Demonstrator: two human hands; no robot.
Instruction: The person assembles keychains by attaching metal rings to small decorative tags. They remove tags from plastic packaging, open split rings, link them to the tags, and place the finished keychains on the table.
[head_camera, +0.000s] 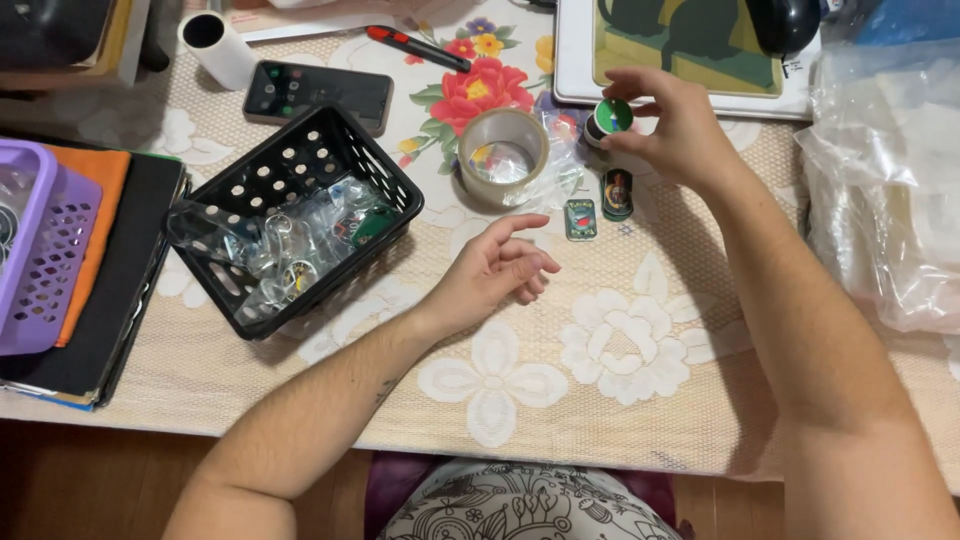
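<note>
Warm indoor light on my surface (620, 400), even, fairly bright. Soft shadow under my left hand (497, 268), another along my right forearm toward lower right. Dark shade under black basket (300, 215). Glare off clear plastic bags (890, 190) at right, sheen on tape roll (503, 155). Slight softness on my right hand (670, 125) fingers (640, 85). Floor strip along bottom edge dim. Mild wide-angle bend at corners.

Two bare forearms, no sleeves, small dark mark on left forearm, black-and-white patterned garment on lap
</note>
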